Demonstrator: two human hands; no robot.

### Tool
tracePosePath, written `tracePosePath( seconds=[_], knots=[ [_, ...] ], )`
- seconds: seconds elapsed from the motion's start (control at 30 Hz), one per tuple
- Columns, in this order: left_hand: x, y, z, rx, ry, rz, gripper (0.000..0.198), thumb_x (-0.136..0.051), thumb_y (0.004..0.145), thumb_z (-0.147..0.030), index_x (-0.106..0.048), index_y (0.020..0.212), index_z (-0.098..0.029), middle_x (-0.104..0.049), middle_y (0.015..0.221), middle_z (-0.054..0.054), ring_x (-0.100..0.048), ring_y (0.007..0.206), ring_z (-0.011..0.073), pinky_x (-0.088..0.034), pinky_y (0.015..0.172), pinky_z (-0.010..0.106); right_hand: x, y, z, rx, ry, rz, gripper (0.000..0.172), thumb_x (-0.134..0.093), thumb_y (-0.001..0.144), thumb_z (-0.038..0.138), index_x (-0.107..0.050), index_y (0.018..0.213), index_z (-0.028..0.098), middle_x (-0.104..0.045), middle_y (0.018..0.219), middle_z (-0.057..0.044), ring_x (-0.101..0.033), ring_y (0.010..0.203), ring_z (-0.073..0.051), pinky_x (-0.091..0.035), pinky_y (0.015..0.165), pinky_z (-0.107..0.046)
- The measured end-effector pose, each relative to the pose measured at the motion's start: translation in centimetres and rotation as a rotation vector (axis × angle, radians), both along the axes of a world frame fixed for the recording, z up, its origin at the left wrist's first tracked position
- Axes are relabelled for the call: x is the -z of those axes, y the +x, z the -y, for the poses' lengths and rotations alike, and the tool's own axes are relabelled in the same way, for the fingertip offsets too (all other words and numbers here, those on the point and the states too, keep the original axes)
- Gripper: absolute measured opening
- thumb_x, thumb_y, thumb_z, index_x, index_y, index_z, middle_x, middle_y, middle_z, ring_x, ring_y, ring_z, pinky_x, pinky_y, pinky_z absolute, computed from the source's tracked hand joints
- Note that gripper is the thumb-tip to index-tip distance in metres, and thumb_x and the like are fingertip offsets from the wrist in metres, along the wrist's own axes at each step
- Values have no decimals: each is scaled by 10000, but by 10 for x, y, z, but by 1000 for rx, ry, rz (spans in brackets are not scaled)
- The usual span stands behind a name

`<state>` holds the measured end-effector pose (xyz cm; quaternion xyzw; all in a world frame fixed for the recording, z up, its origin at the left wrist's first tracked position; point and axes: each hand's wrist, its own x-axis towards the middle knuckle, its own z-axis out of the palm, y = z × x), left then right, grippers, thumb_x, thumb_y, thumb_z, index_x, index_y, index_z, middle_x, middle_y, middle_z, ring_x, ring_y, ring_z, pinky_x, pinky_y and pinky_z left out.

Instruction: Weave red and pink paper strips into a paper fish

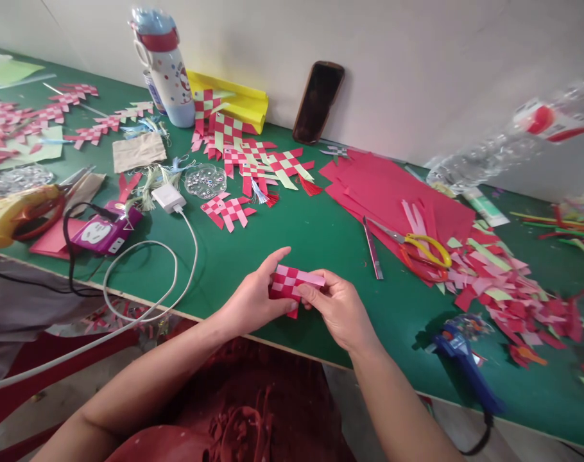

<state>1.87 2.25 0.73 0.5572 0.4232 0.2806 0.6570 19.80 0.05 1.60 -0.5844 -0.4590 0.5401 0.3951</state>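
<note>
A small piece of woven paper [286, 280], checkered in red and pink, is held between my two hands above the front part of the green table. My left hand [256, 292] grips its left side, with the thumb along the lower edge and a finger raised behind. At the right end, my right hand [337, 305] pinches a pink strip between thumb and fingers. Beyond my hands lies a finished-looking woven paper fish [228, 210] in red and pink. A pair of tweezers [373, 249] rests to the right.
Scissors [420, 247] lie on red paper sheets [402, 199], beside a heap of paper scraps [513, 289]. A blue glue gun [468, 362] is at the right front. Leftward are a white cable [196, 247], a purple power socket [106, 231] and a bottle [169, 77]. A phone [319, 101] leans on the wall.
</note>
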Motion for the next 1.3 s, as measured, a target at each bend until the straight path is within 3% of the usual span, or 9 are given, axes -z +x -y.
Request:
tracePosePath(
  seconds=[0.17,0.3,0.4,0.5,0.6,0.77,1.03,1.13,1.3],
  knots=[
    [0,-9,-6,29,66,54,908,-759,758,-213,-258,1513,-275,-700,1020,38,-704,900,205,-565,840,364,1,2,-2,-24,50,31,296,-743,778,466,-629,782,193,-571,615,36,-517,577,-115,-440,572,-260],
    [-5,-27,-17,-58,349,-72,693,-741,809,-295,-421,1421,-243,-648,1193,64,-628,1110,215,-484,1022,410,-9,7,-8,11,149,156,245,-729,806,435,-649,798,203,-584,626,34,-521,576,-117,-445,565,-258],
    [-10,-41,-19,-182,653,-285,484,-653,887,-289,-499,1342,-232,-643,1195,69,-620,1084,203,-511,982,401,-17,11,-15,7,631,496,61,-673,873,283,-675,879,222,-672,756,0,-600,677,-138,-490,632,-272],
    [-11,-50,-10,-207,927,-450,330,-580,935,-233,-557,1262,-191,-643,1175,94,-612,1088,205,-531,950,376,-17,13,-18,-251,1204,843,147,-558,922,153,-680,968,220,-729,900,-44,-661,825,-167,-531,739,-310],
    [-8,-56,4,-60,1116,-482,250,-550,955,-197,-598,1195,-145,-659,1132,109,-606,1106,210,-531,960,364,-11,11,-17,-518,1382,999,180,-524,932,120,-682,922,205,-741,867,-34,-667,807,-158,-527,742,-314],
    [5,-66,25,207,1264,-546,292,-545,974,-269,-603,1230,-143,-685,1192,71,-603,1145,223,-506,1008,414,-2,7,-10,-695,1338,1011,189,-508,946,119,-690,926,166,-734,825,-35,-653,766,-149,-511,741,-325],
    [18,-72,32,324,1323,-676,465,-491,992,-440,-543,1334,-129,-653,1275,66,-552,1221,241,-403,1108,440,-6,25,-5,-829,1138,1058,257,-472,922,103,-681,1062,154,-719,963,-73,-629,883,-197,-518,786,-355],
    [17,-70,32,341,1326,-702,527,-496,973,-503,-515,1374,-162,-642,1280,62,-541,1226,254,-388,1106,449,-5,39,7,-757,1042,1061,308,-492,870,48,-680,1089,156,-710,987,-83,-619,937,-217,-528,815,-374],
    [17,-67,34,341,1314,-738,602,-505,920,-613,-516,1384,-231,-640,1238,45,-534,1202,274,-338,1118,480,1,34,37,-458,928,973,368,-563,842,7,-644,1169,155,-690,1010,-96,-597,965,-223,-531,864,-408]
  ],
)
